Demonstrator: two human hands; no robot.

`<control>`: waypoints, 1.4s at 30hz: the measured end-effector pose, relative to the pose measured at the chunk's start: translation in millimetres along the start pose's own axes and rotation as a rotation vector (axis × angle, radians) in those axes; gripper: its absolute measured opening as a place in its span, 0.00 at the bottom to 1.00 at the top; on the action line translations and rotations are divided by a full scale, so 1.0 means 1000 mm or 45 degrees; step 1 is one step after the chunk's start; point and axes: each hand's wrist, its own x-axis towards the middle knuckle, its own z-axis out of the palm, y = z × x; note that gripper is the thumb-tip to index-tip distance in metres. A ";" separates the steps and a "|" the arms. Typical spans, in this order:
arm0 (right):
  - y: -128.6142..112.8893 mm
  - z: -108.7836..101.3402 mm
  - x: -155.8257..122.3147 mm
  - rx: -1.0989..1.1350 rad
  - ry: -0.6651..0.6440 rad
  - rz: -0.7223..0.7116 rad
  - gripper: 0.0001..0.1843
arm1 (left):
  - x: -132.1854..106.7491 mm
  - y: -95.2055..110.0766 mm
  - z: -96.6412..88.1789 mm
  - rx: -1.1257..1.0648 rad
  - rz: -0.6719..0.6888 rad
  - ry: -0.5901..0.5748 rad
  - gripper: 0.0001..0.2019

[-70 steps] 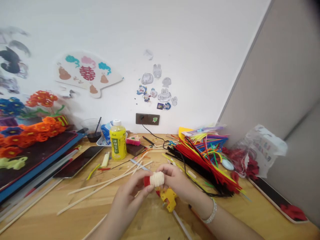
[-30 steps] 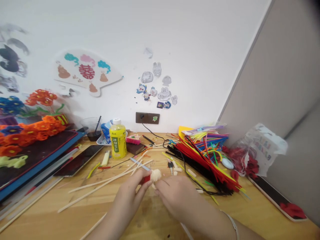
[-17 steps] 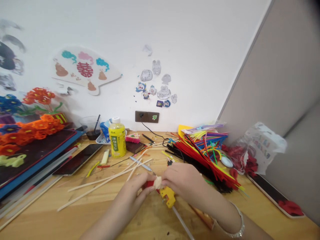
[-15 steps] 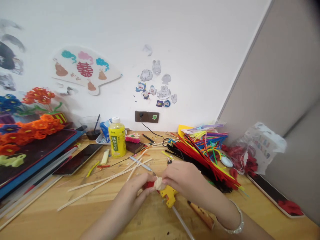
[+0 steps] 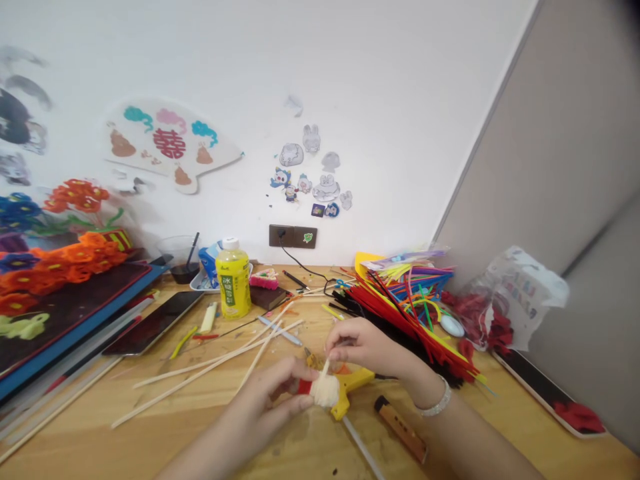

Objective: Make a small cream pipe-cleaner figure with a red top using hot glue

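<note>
My left hand (image 5: 263, 403) is shut around a cream wound pipe-cleaner bundle (image 5: 325, 392) with a red end (image 5: 304, 387) poking out to its left. A thin cream strand (image 5: 326, 368) rises from the bundle to my right hand (image 5: 363, 347), whose thumb and finger pinch its tip. Just below and right of the bundle, a yellow hot glue gun (image 5: 350, 390) lies on the wooden table (image 5: 295, 453), and my hands do not appear to touch it. A clear glue stick (image 5: 363, 450) runs from it towards the near edge.
Long wooden sticks (image 5: 210, 363) lie left of my hands. A heap of coloured pipe cleaners (image 5: 405, 320) lies to the right. A yellow drink bottle (image 5: 233, 280), a black tablet (image 5: 155, 323) and a wooden-handled tool (image 5: 400, 428) also lie on the table.
My right hand has come off the bundle and lifted up and to the right, holding the strand. The bundle has moved down and right, and the wooden-handled tool shows fully.
</note>
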 end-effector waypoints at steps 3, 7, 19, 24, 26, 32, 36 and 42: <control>0.006 0.006 0.003 0.124 -0.011 0.018 0.24 | 0.000 -0.003 0.002 -0.143 0.004 0.045 0.04; 0.017 0.020 0.007 0.124 0.069 0.016 0.28 | 0.002 -0.007 0.003 -0.236 0.029 0.172 0.04; 0.012 0.059 0.003 -0.706 0.033 -0.073 0.10 | 0.009 -0.016 -0.003 0.017 0.114 0.471 0.04; -0.007 0.059 -0.002 -1.334 -0.088 -0.081 0.12 | 0.009 -0.017 -0.006 0.300 0.123 0.486 0.04; -0.014 0.057 -0.004 -1.437 -0.115 -0.089 0.12 | 0.009 -0.016 -0.007 0.375 0.123 0.468 0.05; -0.034 0.047 -0.010 -1.617 -0.170 -0.178 0.09 | 0.009 -0.010 -0.007 0.467 0.164 0.377 0.05; -0.034 0.042 -0.015 -1.615 -0.115 -0.268 0.09 | 0.008 -0.009 -0.006 0.475 0.159 0.289 0.05; -0.027 0.029 -0.020 -1.469 0.000 -0.305 0.12 | 0.008 -0.005 -0.006 0.492 0.125 0.126 0.07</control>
